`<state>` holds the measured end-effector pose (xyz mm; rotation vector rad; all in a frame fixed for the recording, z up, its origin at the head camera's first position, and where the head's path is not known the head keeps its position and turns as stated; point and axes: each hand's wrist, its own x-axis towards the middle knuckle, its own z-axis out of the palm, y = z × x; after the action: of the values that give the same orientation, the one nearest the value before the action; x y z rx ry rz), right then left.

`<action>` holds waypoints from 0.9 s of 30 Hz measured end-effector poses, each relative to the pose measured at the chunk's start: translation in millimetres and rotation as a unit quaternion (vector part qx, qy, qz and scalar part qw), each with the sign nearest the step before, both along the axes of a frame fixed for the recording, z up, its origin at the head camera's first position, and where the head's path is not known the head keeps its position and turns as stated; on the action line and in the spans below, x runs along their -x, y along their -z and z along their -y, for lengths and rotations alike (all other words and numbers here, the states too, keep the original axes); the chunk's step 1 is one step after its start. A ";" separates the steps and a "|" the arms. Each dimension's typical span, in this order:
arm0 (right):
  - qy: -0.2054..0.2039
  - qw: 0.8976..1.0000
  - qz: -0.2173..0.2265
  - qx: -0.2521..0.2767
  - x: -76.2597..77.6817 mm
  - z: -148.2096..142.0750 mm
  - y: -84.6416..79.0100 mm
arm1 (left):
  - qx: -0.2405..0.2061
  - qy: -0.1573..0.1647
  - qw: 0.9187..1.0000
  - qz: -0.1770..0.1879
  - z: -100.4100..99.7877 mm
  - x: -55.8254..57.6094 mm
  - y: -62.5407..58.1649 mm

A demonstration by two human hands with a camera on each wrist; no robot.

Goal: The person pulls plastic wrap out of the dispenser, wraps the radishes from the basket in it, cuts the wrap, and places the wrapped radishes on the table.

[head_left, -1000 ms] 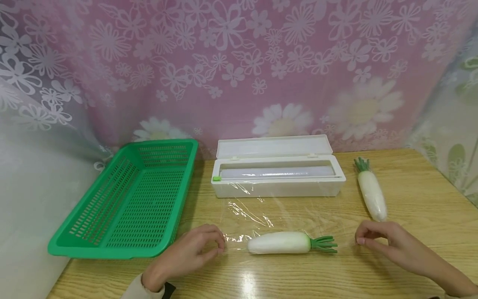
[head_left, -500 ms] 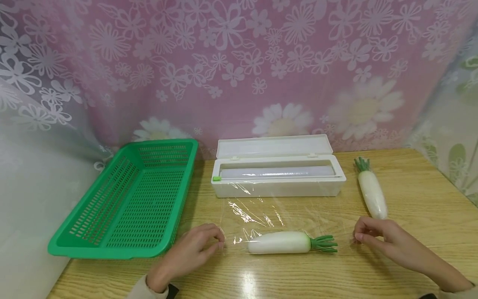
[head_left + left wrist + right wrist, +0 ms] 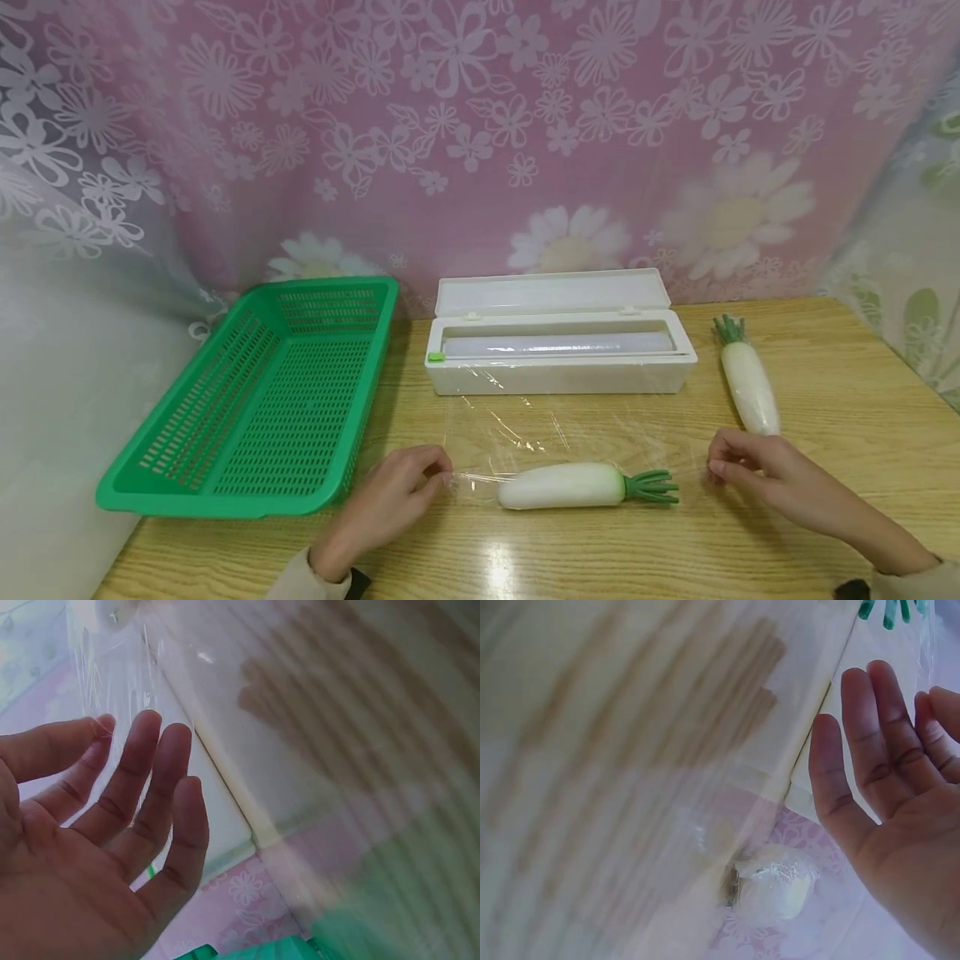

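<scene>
A sheet of clear plastic wrap (image 3: 517, 433) stretches from the white wrap dispenser (image 3: 562, 379) toward me, its near edge over a white radish (image 3: 562, 487) with green stalks. My left hand (image 3: 397, 496) pinches the sheet's left corner between thumb and index finger; in the left wrist view the film gathers at that hand's fingertips (image 3: 105, 726), other fingers loosely extended. To the right of the stalks, my right hand (image 3: 772, 479) pinches the opposite corner, thumb and index finger together. Just beyond it lies a second radish (image 3: 750, 387), wrapped in film, which also shows in the right wrist view.
The dispenser's lid (image 3: 551, 293) stands up at the back, with a film roll (image 3: 558, 343) inside and a green slider (image 3: 435, 357) at its left end. A green slotted basket (image 3: 348, 433) sits on the left of the wooden table (image 3: 600, 558). A pink floral curtain (image 3: 450, 167) hangs behind.
Both hands have shifted slightly, the left a little to the right and the right a little away from me. The film's creases have changed, with a taut fold now running from the left hand to the radish.
</scene>
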<state>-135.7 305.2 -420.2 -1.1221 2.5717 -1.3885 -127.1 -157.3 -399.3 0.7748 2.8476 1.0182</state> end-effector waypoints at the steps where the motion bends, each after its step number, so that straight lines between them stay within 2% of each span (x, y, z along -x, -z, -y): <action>1: 0.002 1.000 -0.005 -0.004 0.5 0.4 0.0 | 0.001 -0.004 1.000 0.005 -0.6 0.3 0.4; 5: 0.009 1.000 -0.012 -0.020 1.2 2.1 0.3 | 0.006 -0.012 1.000 0.022 -3.0 2.7 2.4; 11: 0.011 0.999 -0.001 -0.047 3.0 6.5 0.9 | 0.018 -0.015 0.999 0.049 -5.3 5.4 2.6; 15: 0.023 0.995 -0.047 -0.086 4.9 10.7 5.1 | 0.036 -0.015 0.997 0.061 -6.9 6.7 3.7; 19: 0.038 0.986 -0.102 -0.126 6.0 14.8 9.3 | 0.056 -0.007 0.997 0.059 -7.7 6.8 5.4; 27: 0.042 0.976 -0.120 -0.175 5.1 18.0 10.1 | 0.086 -0.003 0.996 0.039 -9.0 5.2 6.8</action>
<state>-140.9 287.2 -430.3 -1.1926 2.9050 -0.7993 -132.3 -148.3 -406.1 0.6973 2.8247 0.7732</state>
